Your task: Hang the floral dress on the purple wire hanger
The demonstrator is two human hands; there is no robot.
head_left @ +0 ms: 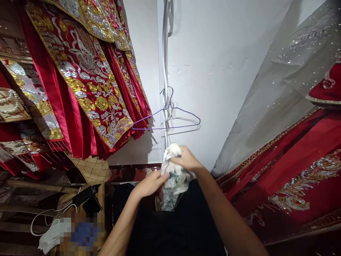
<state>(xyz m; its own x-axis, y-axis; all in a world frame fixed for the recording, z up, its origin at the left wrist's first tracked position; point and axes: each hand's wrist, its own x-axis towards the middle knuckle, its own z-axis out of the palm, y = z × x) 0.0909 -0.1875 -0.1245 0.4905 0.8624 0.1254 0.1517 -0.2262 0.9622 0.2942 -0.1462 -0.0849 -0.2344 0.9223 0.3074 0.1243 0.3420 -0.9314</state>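
A bunched piece of white cloth with dark green patterning [173,177] is held between my two hands, low in the middle of the head view. My left hand [152,183] grips its left side, thumb lying over the front. Higher up on the right, my right hand [188,160] pinches the cloth near its top; some fingers are hidden behind the fabric. The cloth's lower end hangs in front of my dark clothing. Above my hands, a purple wire hanger [166,128] hangs with no garment on it, near a white cord [164,53] against the wall.
Red garments with gold and silver embroidery [93,81] hang at the left. More red embroidered fabric [293,167] and a sheer glittering cloth [255,103] fill the right. Lower left, a wooden seat [100,195] bears a black phone-like object [92,205], a white cable [33,224] and white tissue [52,236].
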